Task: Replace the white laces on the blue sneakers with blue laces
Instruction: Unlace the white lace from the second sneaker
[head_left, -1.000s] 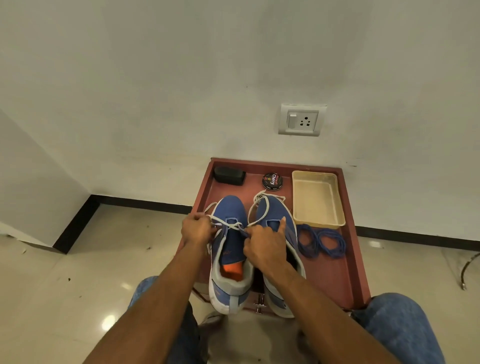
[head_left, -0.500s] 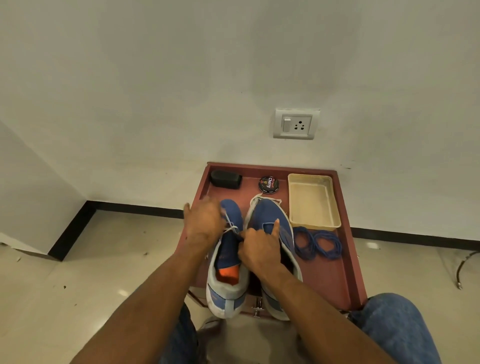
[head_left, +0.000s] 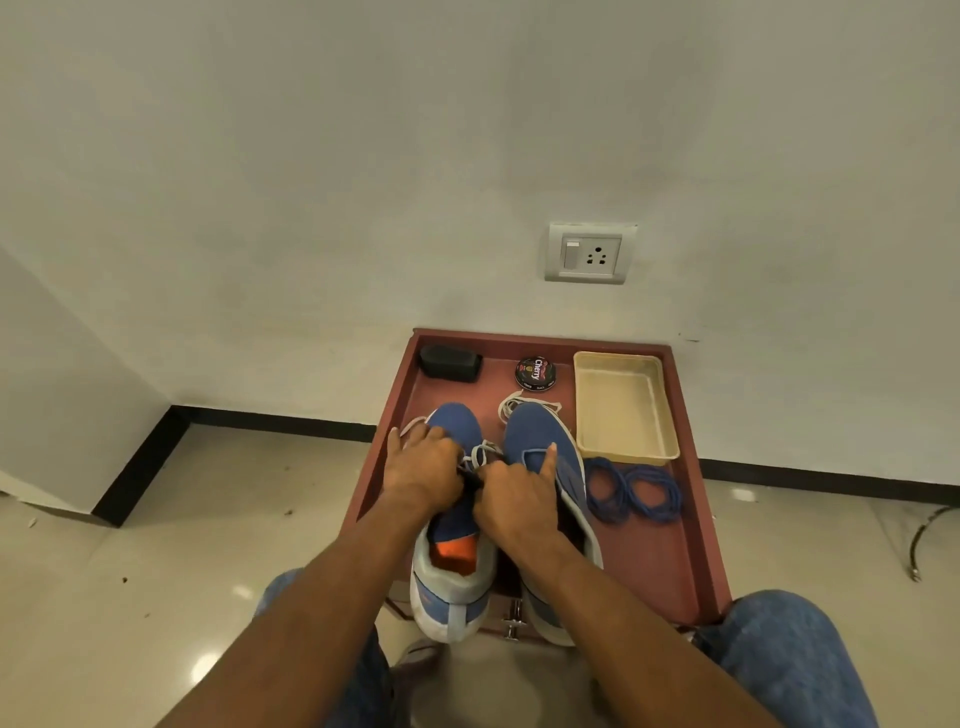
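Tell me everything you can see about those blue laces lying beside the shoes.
The blue laces look like thin cord, wound into two loose coils side by side. They lie flat on the red-brown tray, right of the right sneaker and just in front of the cream plastic bin. Neither hand touches them.

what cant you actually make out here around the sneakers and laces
- Head view: the left hand and right hand cover the left sneaker's eyelets, so how far its white lace is undone is hidden.
- The right forearm hides the right sneaker's opening.
- Small print on the polish tin is too small.
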